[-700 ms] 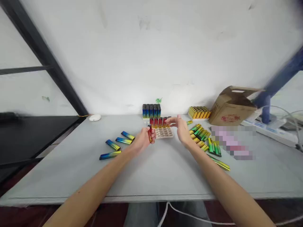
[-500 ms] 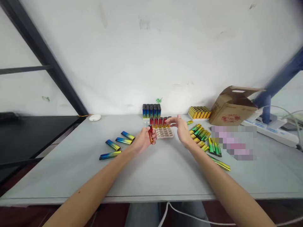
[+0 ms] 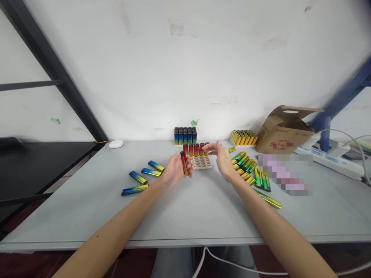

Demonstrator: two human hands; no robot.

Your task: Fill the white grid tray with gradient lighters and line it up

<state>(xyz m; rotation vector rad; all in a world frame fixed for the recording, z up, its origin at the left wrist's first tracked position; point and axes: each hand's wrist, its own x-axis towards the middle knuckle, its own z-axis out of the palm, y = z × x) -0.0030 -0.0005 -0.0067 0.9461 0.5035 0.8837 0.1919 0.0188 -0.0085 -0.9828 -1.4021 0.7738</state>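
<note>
While the left hand (image 3: 174,170) has its fingers wrapped round a single red-and-gold piece (image 3: 184,163), dark end uppermost and leaning a little left, the right hand (image 3: 222,158) is across on the other side, palm turned inward, fingers bent. Those right fingertips are right at the end of the red row (image 3: 196,150), and whether they pinch anything or merely hover, I cannot tell from this angle! The row stands upright along the back of the pale tray (image 3: 202,162), sockets showing in front, and that held piece is just beside the tray's left edge. Behind, close to the wall, a packed block of blue pieces (image 3: 185,136); off to the right, a yellow block (image 3: 244,139) next to the open cardboard box (image 3: 285,135). Out on the left of the grey table (image 3: 188,216), four loose blue-and-yellow pieces (image 3: 138,177) lie flat, well apart from the tray, and green-and-gold pieces (image 3: 259,179) lie scattered beside the right forearm.
</note>
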